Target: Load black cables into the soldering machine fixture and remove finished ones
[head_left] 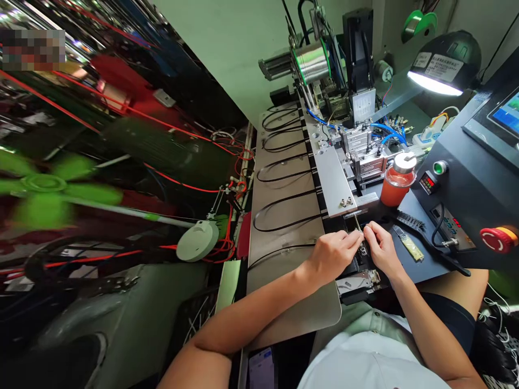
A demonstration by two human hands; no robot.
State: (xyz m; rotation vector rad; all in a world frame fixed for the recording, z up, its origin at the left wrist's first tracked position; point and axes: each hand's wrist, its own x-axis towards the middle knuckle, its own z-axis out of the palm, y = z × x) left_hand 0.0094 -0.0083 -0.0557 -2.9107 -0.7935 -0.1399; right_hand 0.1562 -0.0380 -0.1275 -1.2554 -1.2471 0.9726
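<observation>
My left hand (330,253) is closed at the front of the soldering machine, its thumb and fingers pinched over a small metal fixture (363,249). My right hand (380,247) meets it from the other side, fingers closed too. What the fingertips pinch is too small and covered to make out. A thin metal rod (357,221) shows just beyond the fingers. A black cable (284,249) runs across the beige metal shelf (284,283) and passes behind my left hand. Nearer my body lies a silver metal block (357,282).
More looped black cables (279,213) lie along the shelf. At right stand a red-filled jar (395,183), a black brush (417,229), a yellowish strip (408,244) and a red emergency button (498,239). Above are a lamp (446,59) and a solder wire spool (312,62). A green fan (44,186) is at far left.
</observation>
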